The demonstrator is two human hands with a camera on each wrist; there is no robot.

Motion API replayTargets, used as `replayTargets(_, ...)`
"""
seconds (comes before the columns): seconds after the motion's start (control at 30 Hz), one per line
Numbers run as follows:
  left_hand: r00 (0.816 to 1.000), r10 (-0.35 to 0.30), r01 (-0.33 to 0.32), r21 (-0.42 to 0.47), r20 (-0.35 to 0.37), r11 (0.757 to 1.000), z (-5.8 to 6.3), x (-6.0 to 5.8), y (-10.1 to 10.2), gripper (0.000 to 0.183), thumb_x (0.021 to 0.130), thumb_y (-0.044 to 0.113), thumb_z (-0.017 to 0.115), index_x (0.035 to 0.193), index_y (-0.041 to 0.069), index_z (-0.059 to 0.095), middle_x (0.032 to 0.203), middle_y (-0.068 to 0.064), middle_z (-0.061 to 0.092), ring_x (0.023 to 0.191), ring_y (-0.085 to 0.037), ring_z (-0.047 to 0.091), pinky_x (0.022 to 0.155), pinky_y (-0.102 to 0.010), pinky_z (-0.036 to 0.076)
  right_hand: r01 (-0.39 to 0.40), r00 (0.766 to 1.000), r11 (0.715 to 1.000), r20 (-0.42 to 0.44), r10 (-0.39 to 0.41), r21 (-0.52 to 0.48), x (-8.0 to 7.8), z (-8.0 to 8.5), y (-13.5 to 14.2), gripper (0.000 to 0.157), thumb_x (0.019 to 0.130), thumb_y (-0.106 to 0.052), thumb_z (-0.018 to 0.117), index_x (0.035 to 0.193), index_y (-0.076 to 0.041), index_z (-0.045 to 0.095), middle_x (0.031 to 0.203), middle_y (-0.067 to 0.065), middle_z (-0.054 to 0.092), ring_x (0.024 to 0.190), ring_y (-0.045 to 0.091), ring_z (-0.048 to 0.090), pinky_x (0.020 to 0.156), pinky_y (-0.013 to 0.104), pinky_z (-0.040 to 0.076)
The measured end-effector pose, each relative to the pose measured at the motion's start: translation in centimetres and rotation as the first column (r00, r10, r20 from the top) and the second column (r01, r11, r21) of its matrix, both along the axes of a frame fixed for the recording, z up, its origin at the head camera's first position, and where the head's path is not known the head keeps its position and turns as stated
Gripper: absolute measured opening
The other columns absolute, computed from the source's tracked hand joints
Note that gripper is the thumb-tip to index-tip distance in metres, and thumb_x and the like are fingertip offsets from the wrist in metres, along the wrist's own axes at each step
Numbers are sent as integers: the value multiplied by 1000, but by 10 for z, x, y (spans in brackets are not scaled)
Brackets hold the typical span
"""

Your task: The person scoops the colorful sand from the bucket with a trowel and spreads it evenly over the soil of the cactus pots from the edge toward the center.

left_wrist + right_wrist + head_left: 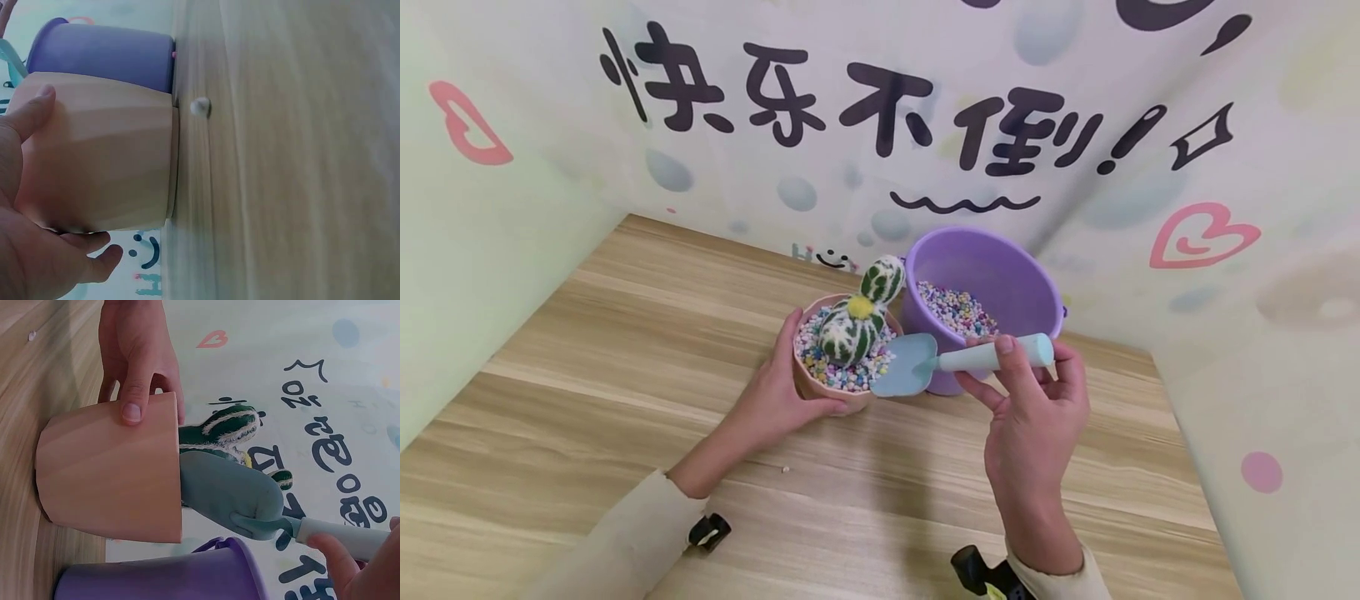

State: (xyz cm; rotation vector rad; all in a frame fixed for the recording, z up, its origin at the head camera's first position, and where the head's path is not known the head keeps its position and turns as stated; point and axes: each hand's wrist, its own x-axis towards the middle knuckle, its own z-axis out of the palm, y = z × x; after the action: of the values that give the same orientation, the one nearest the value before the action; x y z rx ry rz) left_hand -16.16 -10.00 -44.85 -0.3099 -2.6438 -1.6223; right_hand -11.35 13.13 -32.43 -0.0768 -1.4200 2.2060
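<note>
My left hand [778, 379] grips a peach flower pot [106, 156] that stands on the table, thumb on the near side and fingers round the far side. Colorful pebbles [808, 342] fill the pot round a fuzzy green-and-white toy cactus [847, 340] with a yellow flower. With thumb and fingers, my right hand [1037, 417] holds a small light-blue trowel [906, 367] by its pale handle. The trowel's blade [231, 490] tips at the pot's rim, right beside the cactus.
Just right of the pot stands a purple bucket [1022, 283] with more colorful pebbles [958, 310] inside. One loose pebble [200, 107] lies on the wooden table [625, 333] in front of the pot. A printed white backdrop [820, 167] rises behind, with side walls left and right.
</note>
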Motion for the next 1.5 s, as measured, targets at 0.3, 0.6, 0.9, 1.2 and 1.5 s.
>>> replayTargets(0.3, 1000, 24, -24, 0, 16, 1000, 0, 3, 1, 129, 67, 41, 89, 156, 33, -4, 160, -14, 18, 143, -37, 26, 111, -59, 31, -44, 999, 999, -4, 44, 23, -1, 2, -2, 28, 85, -4, 73, 101, 2, 51, 88, 16, 66, 84, 32, 71, 62, 50, 57)
replayTargets(0.6, 997, 70, -70, -21, 11, 997, 2, 8, 6, 130, 66, 41, 90, 156, 30, -3, 158, -18, 24, 140, -39, 31, 109, -60, 33, -60, 998, 997, -4, 61, 52, -1, 6, -3, 27, 86, -5, 73, 101, 2, 51, 89, 15, 66, 81, 30, 72, 61, 49, 58)
replayTargets(0.9, 993, 116, -114, -76, 33, 991, 5, 12, 11, 134, 62, 48, 90, 156, 30, -4, 156, -18, 28, 136, -42, 36, 104, -63, 36, -44, 999, 999, -20, 44, 22, -6, 14, 1, 25, 85, -4, 73, 99, 1, 52, 89, 18, 66, 78, 29, 71, 62, 52, 57)
replayTargets(1.2, 998, -61, 62, -55, 20, 997, 11, 0, -6, 140, 60, 46, 91, 156, 26, -10, 161, -15, 13, 145, -38, 22, 112, -60, 27, -42, 996, 998, -79, 39, -36, -27, 33, 23, 32, 84, -9, 75, 101, 3, 51, 90, 24, 66, 81, 39, 70, 64, 53, 56)
replayTargets(1.5, 980, -195, 198, -92, 40, 976, 22, -20, -18, 143, 57, 48, 92, 157, 20, -7, 162, -16, 9, 144, -39, 24, 111, -59, 29, -59, 997, 996, -47, 56, -63, -59, 60, 51, 35, 79, -12, 81, 101, 0, 57, 83, 20, 63, 74, 39, 70, 64, 54, 56)
